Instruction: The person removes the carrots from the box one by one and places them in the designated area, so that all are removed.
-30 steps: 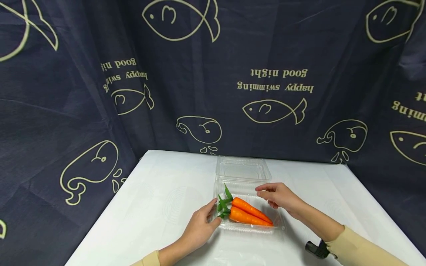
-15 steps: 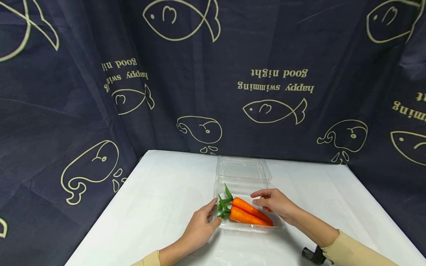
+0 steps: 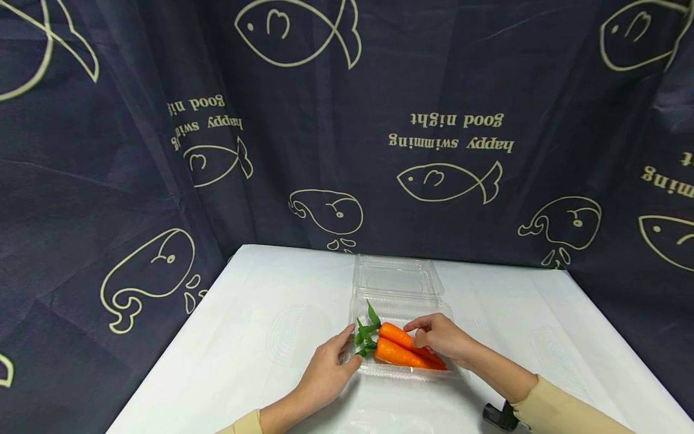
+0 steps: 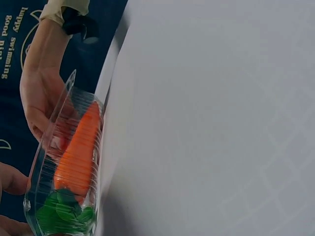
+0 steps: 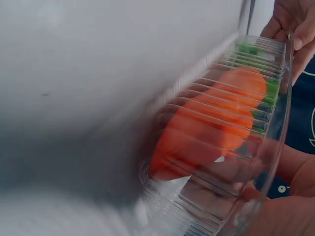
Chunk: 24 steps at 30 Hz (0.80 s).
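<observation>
Two orange carrots (image 3: 402, 353) with green leafy tops (image 3: 364, 337) lie side by side in a clear plastic clamshell container (image 3: 401, 371). Its hinged lid (image 3: 398, 277) is folded back flat behind it. At the container's left end, my left hand (image 3: 325, 369) touches the wall with spread fingers and thumb. My right hand (image 3: 446, 337) reaches in from the right, its fingers over the rear carrot (image 3: 394, 332); whether they touch it is unclear. The right wrist view shows the carrots (image 5: 197, 123) through the ribbed wall, with the right fingers blurred behind plastic.
A white-covered table (image 3: 260, 325) surrounds the container. Dark blue curtains (image 3: 325, 150) with fish and whale drawings hang behind and at both sides. A black wrist camera (image 3: 500, 416) is by the right sleeve.
My right hand has moved left and down, from above the container's right rear part to over the rear carrot. The left hand, carrots and container have stayed put.
</observation>
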### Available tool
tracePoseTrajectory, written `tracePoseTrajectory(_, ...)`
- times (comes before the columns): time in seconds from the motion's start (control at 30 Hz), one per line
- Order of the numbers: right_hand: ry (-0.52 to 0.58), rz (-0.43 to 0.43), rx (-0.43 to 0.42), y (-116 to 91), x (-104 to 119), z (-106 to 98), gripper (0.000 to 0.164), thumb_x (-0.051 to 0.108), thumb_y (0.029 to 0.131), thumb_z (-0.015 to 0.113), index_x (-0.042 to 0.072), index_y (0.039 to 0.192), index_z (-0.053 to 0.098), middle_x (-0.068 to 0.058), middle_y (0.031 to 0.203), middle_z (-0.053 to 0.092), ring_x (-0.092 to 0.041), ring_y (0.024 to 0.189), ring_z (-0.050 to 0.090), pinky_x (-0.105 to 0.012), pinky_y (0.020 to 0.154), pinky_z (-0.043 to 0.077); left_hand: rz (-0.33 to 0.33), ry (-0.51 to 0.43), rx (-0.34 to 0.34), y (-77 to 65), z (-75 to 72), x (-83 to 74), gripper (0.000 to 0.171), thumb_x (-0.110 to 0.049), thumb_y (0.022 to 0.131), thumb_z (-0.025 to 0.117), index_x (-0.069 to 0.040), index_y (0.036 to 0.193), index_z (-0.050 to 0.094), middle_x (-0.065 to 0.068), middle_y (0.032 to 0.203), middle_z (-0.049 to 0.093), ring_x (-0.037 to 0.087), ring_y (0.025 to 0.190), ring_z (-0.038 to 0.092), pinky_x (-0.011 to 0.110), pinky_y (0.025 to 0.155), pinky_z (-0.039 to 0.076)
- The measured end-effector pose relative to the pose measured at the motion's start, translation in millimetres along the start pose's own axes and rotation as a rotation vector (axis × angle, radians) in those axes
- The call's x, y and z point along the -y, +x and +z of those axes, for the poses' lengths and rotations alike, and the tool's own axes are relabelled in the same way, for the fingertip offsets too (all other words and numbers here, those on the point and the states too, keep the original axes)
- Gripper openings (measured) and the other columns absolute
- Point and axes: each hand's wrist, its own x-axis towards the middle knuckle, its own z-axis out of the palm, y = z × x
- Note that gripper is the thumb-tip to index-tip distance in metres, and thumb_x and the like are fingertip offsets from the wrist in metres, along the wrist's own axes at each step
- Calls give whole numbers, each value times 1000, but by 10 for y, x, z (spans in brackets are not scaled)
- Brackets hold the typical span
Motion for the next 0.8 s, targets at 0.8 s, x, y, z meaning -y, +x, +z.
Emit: tracePoseTrajectory(0.8,-309,-172,-119,64,-86,122,10,8,85,76,10,95,77,2,62,54,-12,56,44,-19,48,32,9,16,-11,-4,13,6,64,-23,98,61,-1,153,38,19,148,51,30,133,55,40,107,49)
